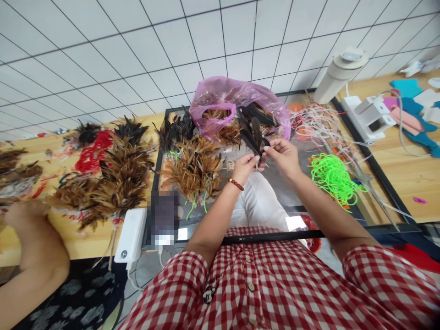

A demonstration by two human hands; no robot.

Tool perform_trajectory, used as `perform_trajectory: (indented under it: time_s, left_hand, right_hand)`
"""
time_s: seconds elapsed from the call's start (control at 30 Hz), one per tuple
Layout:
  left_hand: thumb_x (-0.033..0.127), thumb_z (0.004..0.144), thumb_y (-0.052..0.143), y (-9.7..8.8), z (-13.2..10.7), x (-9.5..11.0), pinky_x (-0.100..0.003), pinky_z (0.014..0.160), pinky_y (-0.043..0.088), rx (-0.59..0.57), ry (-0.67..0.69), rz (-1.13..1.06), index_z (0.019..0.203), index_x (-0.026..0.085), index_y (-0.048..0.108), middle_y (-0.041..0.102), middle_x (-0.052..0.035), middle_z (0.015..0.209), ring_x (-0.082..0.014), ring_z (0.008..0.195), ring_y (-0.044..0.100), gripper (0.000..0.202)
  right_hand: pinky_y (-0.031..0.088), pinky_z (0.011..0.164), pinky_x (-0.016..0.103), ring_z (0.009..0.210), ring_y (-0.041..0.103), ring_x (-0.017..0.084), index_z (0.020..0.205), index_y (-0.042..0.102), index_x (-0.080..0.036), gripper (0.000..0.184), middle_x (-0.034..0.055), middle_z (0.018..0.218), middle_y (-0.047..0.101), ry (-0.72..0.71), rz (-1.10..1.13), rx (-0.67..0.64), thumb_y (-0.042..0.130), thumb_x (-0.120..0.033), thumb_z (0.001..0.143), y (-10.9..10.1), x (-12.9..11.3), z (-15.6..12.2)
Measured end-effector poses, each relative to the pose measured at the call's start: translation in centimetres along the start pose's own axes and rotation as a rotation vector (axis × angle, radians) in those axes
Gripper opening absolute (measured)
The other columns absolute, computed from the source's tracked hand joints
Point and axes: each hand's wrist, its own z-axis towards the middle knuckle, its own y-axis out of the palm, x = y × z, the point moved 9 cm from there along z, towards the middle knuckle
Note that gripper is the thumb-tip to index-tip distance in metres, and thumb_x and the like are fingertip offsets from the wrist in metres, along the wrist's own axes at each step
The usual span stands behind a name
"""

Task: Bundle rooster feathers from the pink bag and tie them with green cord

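White tiles, glass-topped table, pinched dark feathers.

Left hand, right hand: raised mid-front, fingertips pinched and meeting; both forearms bare, angled inward, elbows bent.

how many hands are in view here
3: the wearer's left hand and right hand, together pinching dark feathers in front of the pink plastic bag; a co-worker's hand at the left edge beside the brown feather pile. More may be out of frame.
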Motion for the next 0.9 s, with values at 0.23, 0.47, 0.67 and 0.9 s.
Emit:
perform_trajectory:
  time_s: [0.23, 0.47, 0.67, 0.9]
  left_hand:
    - [0.037, 0.075, 0.085, -0.3, 0.0, 0.3, -0.038, 0.082, 0.063, 0.03, 0.017, -0.003, 0.07, 0.014, 0.063, 0.069, -0.0021, 0.064, -0.0168, 0.071, 0.073, 0.033]
    - [0.028, 0.068, 0.089, -1.3, 0.2, 0.9, -0.033, 0.087, 0.061, 0.131, 0.08, -0.201, 0.067, 0.014, 0.063, 0.068, 0.0025, 0.065, -0.0095, 0.068, 0.068, 0.03]
    - [0.019, 0.07, 0.087, -1.1, 0.1, 0.9, -0.029, 0.087, 0.057, 0.132, 0.062, -0.277, 0.07, 0.014, 0.068, 0.076, -0.0015, 0.077, -0.0107, 0.076, 0.071, 0.019]
    - [0.01, 0.085, 0.073, -1.5, -0.2, 1.4, -0.032, 0.097, 0.054, 0.174, 0.028, -0.403, 0.073, 0.014, 0.066, 0.075, -0.0029, 0.078, -0.015, 0.094, 0.075, 0.013]
  right_hand:
    - [0.058, 0.08, 0.034, 0.083, 0.069, 0.018, 0.097, 0.065, -0.024, 0.045, 0.0041, 0.092, 0.071, -0.117, -0.102, -0.094, 0.081, -0.058, 0.073, 1.1, -0.8, -0.7]
    - [0.053, 0.069, 0.033, 0.068, 0.066, 0.018, 0.084, 0.073, -0.02, 0.029, 0.0053, 0.076, 0.075, -0.21, -0.425, -0.183, 0.069, -0.049, 0.088, 1.4, -1.6, -1.2]
    - [0.048, 0.065, 0.03, 0.066, 0.063, 0.016, 0.08, 0.075, -0.02, 0.026, 0.0039, 0.078, 0.075, -0.323, -0.491, -0.225, 0.069, -0.044, 0.089, 2.0, -1.4, -1.4]
    - [0.047, 0.068, 0.033, 0.074, 0.058, 0.02, 0.098, 0.066, -0.02, 0.052, 0.0073, 0.087, 0.067, -0.575, -0.634, -0.388, 0.073, -0.068, 0.079, 2.8, -1.5, -2.0]
